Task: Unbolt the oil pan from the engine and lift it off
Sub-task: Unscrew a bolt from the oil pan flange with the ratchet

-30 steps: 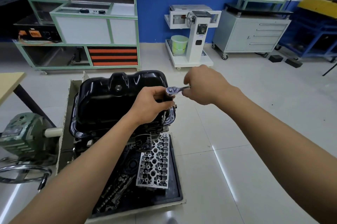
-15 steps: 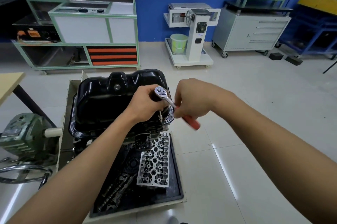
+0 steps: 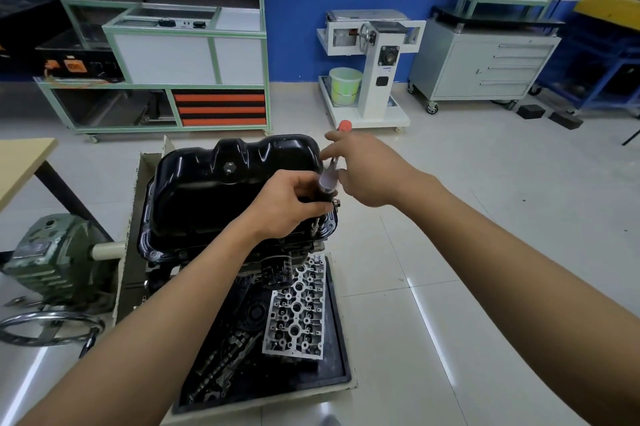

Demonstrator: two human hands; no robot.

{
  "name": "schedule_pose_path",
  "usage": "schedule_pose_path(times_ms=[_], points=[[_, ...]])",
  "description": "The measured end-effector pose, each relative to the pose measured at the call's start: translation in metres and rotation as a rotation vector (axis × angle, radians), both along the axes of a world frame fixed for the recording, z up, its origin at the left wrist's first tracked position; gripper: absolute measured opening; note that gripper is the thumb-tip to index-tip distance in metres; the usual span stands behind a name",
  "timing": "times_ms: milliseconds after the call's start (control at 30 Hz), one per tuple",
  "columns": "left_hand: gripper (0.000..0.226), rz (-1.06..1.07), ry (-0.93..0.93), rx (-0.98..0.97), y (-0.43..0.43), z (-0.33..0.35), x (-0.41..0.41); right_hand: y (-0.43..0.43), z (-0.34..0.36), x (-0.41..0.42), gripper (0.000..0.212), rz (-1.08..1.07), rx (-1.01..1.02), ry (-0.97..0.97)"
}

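The black oil pan [image 3: 207, 193] sits upside up on the engine block on a stand, its drain plug [image 3: 229, 167] facing me. A ratchet wrench [image 3: 331, 172] with a red handle end [image 3: 345, 125] stands with its extension on a bolt at the pan's right flange [image 3: 330, 224]. My left hand [image 3: 287, 205] grips the ratchet's head and extension above the bolt. My right hand [image 3: 367, 171] holds the handle, which points away from me. Another bolt [image 3: 336, 203] sticks out beside the flange.
Below the engine a black tray [image 3: 341, 356] holds a cylinder head [image 3: 298, 314] and a camshaft [image 3: 221, 363]. A green gearbox [image 3: 52, 252] with a handwheel [image 3: 48, 328] is at the left. A wooden table corner [image 3: 20, 162], shelving, a white machine and a grey cabinet stand beyond.
My right hand swung the ratchet handle from pointing toward me and right round to pointing away. My left hand stayed on the ratchet head.
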State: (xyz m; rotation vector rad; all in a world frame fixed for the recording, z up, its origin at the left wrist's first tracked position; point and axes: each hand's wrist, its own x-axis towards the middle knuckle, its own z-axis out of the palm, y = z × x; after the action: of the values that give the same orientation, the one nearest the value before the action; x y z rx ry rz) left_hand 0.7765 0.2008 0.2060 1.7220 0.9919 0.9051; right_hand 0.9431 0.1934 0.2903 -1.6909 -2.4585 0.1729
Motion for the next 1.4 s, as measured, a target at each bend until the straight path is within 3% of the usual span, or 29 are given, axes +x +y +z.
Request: schedule_pose_path(times_ms=[200, 333, 467, 567, 633, 733, 900, 1033, 1233, 1400], points=[[0.022, 0.099, -0.009, 0.067, 0.002, -0.006, 0.005, -0.006, 0.004, 0.014, 0.019, -0.186, 0.053, -0.113], [0.024, 0.132, -0.069, 0.124, 0.003, -0.011, 0.011, -0.019, 0.004, 0.008, 0.047, -0.159, -0.113, -0.094], [0.038, 0.132, -0.107, 0.147, 0.001, -0.015, 0.015, -0.032, -0.011, -0.012, 0.042, -0.108, -0.148, -0.053], [0.032, 0.157, -0.109, 0.142, 0.005, -0.016, 0.012, -0.028, -0.005, -0.01, 0.041, -0.122, -0.18, 0.032], [0.025, 0.143, -0.092, 0.13, 0.007, -0.015, 0.008, -0.023, 0.003, -0.005, 0.036, -0.139, -0.161, 0.004], [0.02, 0.083, -0.064, 0.09, 0.007, -0.013, 0.006, -0.015, 0.008, -0.003, 0.01, -0.173, 0.013, -0.153], [0.022, -0.038, -0.045, 0.019, 0.005, -0.012, 0.007, 0.007, 0.002, -0.002, 0.042, 0.0, 0.078, -0.137], [0.029, -0.083, -0.001, -0.012, 0.008, -0.008, 0.003, 0.01, -0.001, -0.001, 0.045, 0.145, 0.073, -0.096], [0.015, 0.065, 0.0, 0.076, 0.008, -0.012, 0.008, 0.001, 0.002, 0.011, 0.019, -0.103, 0.085, -0.207], [0.014, 0.085, -0.04, 0.132, 0.007, -0.013, 0.016, -0.017, 0.008, 0.009, 0.048, -0.112, -0.003, -0.183]])
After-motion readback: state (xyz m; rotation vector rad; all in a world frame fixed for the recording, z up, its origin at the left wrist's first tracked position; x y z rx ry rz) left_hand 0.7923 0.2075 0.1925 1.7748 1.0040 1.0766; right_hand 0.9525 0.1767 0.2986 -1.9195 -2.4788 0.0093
